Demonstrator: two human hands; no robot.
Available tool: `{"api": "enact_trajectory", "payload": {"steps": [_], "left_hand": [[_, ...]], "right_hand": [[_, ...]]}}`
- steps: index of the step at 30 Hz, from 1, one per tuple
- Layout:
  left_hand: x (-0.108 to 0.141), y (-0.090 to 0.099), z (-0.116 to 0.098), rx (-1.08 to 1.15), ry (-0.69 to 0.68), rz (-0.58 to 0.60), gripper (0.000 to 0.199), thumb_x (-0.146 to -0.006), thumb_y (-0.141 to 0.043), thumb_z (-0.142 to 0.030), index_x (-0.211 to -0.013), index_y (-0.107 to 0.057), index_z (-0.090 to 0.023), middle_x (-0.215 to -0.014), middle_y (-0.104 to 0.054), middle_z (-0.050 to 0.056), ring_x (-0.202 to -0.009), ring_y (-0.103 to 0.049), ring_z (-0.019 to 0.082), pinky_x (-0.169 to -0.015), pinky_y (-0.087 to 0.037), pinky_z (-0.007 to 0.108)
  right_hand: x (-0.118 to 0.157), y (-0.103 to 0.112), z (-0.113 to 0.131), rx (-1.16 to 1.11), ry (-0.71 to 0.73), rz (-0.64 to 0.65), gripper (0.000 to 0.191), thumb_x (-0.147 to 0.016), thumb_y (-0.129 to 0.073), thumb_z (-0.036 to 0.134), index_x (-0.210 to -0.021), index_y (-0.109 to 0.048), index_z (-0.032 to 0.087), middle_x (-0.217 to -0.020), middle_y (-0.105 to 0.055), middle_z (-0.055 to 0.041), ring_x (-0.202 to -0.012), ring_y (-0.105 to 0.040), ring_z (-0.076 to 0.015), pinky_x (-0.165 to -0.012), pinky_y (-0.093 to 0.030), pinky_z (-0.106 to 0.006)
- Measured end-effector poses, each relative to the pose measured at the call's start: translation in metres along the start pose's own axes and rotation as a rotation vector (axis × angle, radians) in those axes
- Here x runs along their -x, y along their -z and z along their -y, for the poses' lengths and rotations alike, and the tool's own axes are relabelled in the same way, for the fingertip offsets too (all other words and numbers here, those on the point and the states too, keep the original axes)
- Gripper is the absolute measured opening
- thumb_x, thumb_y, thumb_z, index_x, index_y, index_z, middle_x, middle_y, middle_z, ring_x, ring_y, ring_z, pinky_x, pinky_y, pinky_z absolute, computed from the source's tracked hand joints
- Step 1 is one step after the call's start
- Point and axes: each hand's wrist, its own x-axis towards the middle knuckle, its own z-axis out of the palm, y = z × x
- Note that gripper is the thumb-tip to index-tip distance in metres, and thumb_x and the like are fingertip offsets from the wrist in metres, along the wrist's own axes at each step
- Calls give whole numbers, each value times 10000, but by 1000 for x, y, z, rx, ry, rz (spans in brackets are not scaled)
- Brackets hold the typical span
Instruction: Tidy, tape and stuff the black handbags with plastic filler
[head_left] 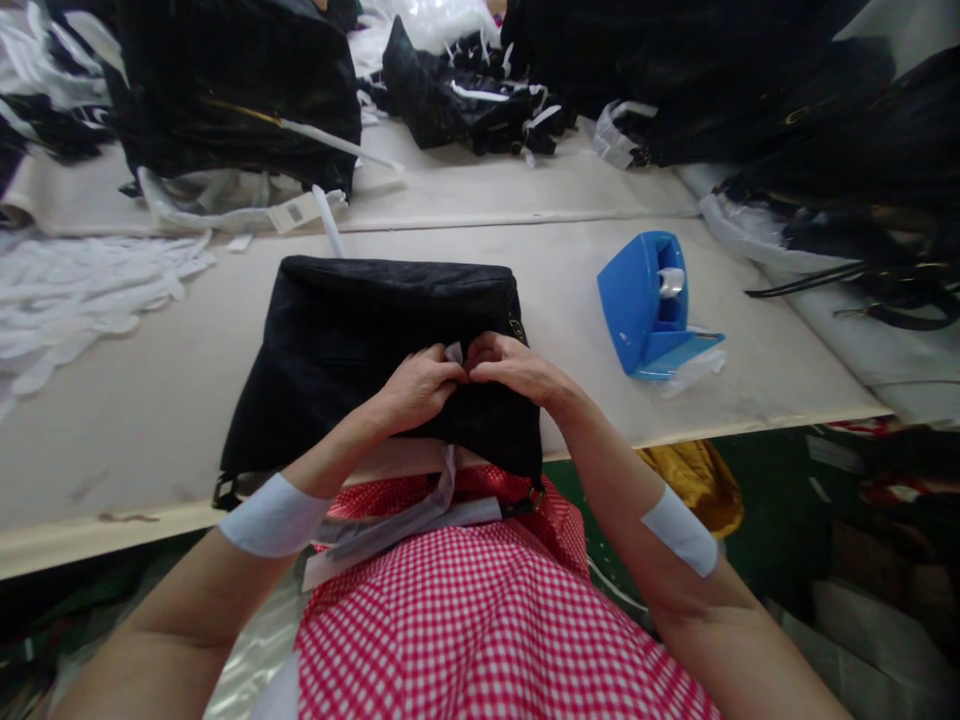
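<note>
A black handbag point(375, 310) lies on the table in front of me, its lower edge reaching the table's near side. My left hand point(424, 388) rests over the bag's middle, fingers pinched on a small whitish piece point(454, 352), perhaps tape or paper. Close beside it, my right hand point(517, 367) is also closed, thumb and fingertips together; what sits between them is hidden. Both hands nearly touch at the fingertips. A pale wrapped strap point(420, 515) hangs from the bag over my checked apron point(450, 610).
A blue tape dispenser point(637, 300) stands to the right on the pale table point(562, 240). White strips point(82, 295) are heaped at the left. More black bags point(240, 90) stand along the back, one with a paper tag point(295, 212). Dark bags point(862, 180) crowd the right.
</note>
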Motion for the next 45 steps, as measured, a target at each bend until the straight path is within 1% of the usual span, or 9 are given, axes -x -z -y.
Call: {"api": "enact_trajectory", "payload": {"steps": [4, 12, 16, 18, 22, 29, 34, 40, 45], "left_hand": [[-1, 3, 5, 95, 2, 20, 270, -884, -532, -144, -1024, -753, -214, -996, -589, 68, -968, -593, 217, -919, -498, 383], [-1, 18, 3, 271, 45, 71, 223, -871, -544, -163, -983, -730, -210, -968, -610, 45, -946, -607, 197, -930, -487, 369], [-2, 18, 5, 408, 75, 35, 102, -836, -541, -135, -846, -631, -183, -835, -622, 8, -802, -594, 161, -764, -487, 299], [-4, 14, 5, 434, 125, -61, 102, -796, -550, -100, -845, -567, -188, -785, -603, -11, -733, -572, 144, -681, -463, 268], [-9, 2, 0, 369, 153, -241, 259, -753, -616, -85, -970, -541, -206, -805, -602, -29, -709, -562, 130, -659, -441, 254], [-7, -4, -8, 204, 144, -267, 81, -825, -621, -188, -766, -565, -192, -752, -580, -12, -692, -527, 138, -653, -415, 268], [-5, -4, -4, 222, 122, -270, 136, -835, -526, -89, -759, -594, -179, -755, -606, 1, -716, -563, 142, -695, -448, 270], [-3, -1, 0, 267, 130, -258, 128, -811, -525, -54, -834, -579, -168, -776, -631, -4, -700, -580, 130, -677, -450, 249], [1, -5, -4, 228, 75, -270, 130, -836, -492, -64, -852, -524, -189, -801, -614, 0, -724, -587, 140, -691, -463, 266]], "right_hand": [[2, -4, -10, -43, 116, 7, 373, -564, -759, 186, -879, -560, 206, -796, -632, 32, -757, -606, -147, -673, -482, -258], [0, -8, -20, -33, 211, -26, 240, -630, -723, 198, -840, -607, 194, -816, -653, 13, -786, -623, -150, -728, -485, -274], [-1, -8, -20, 26, 218, -56, 180, -664, -702, 223, -821, -622, 193, -798, -672, 5, -763, -627, -154, -723, -485, -281], [-1, -9, -20, 41, 219, -72, 173, -673, -693, 228, -826, -618, 196, -798, -681, 4, -765, -633, -158, -742, -494, -290], [-1, -11, -21, 102, 256, -85, 189, -691, -640, 201, -880, -625, 195, -832, -690, -5, -790, -640, -166, -772, -501, -303], [8, -13, -10, 361, 363, -168, 145, -730, -568, 149, -860, -590, 208, -806, -661, 1, -756, -609, -160, -721, -465, -285], [12, -18, -1, 458, 382, -146, 194, -757, -541, 96, -901, -559, 225, -833, -664, 3, -795, -629, -171, -760, -466, -287], [2, -15, 7, 633, 547, -113, 206, -749, -536, 59, -889, -566, 207, -970, -613, -45, -873, -584, -188, -804, -442, -299], [-11, -14, 6, 790, 470, -168, 128, -789, -625, 110, -845, -566, 208, -900, -609, -40, -812, -557, -195, -735, -416, -304]]}}
